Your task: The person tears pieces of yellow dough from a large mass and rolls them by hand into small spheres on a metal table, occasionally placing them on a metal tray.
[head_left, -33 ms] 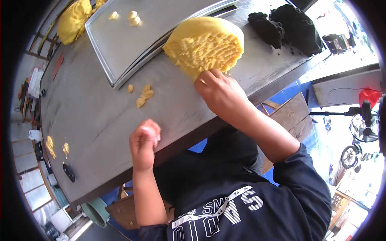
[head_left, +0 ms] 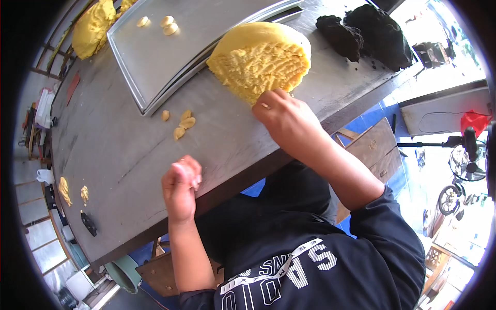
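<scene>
Sitting toward the right end of the table [head_left: 119, 147], a little in from its near edge, the dough [head_left: 263, 62] is a big yellow lump. Its far side is a smooth, rounded dome; the side toward the person is rough, pitted and crumbly, as torn dough looks, and it narrows to a blunt point facing the near edge. The right hand [head_left: 283, 118] is at that point, fingers bunched and narrow against the dough; whether they pinch any of it is hidden. The left hand [head_left: 181, 187] is just above the near edge, left of the dough, its fingers curled in; I cannot tell whether it holds anything. Between that hand and the tray [head_left: 147, 62] lie four small, yellowish pieces [head_left: 187, 123], three bunched and one just apart. The tray, beside the dough toward the far edge, bears three pale, round balls [head_left: 170, 28]. Dark lumps [head_left: 380, 39] stand by the right corner, and another yellow lump [head_left: 93, 30] is at the far left. Crumbs [head_left: 64, 191] lie near the left edge.
</scene>
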A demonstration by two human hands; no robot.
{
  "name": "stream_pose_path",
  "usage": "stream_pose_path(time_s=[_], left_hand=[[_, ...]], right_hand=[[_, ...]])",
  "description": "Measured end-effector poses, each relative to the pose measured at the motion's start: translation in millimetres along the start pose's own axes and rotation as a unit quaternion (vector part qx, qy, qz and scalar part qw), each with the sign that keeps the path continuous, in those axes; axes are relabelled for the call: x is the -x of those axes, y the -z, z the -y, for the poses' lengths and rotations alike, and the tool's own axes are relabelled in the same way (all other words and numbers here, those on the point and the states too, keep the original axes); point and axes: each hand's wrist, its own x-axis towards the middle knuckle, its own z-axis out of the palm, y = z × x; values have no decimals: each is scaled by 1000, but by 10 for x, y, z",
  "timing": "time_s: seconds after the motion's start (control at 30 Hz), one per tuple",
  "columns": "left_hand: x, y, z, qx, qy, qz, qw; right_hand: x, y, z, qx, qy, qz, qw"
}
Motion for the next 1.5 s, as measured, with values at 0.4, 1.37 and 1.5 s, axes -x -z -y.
stream_pose_path(time_s=[0.4, 1.37, 1.5], left_hand=[[163, 269, -57, -48, -16, -41, 998], [-17, -86, 6, -309, -65, -61, 947], [-26, -128, -39, -485, -184, 4, 855]], right_hand=[[311, 15, -887, -116, -38, -198, 973], [64, 16, 127, -179, 86, -13, 980], [28, -100, 158, -157, 82, 9, 984]])
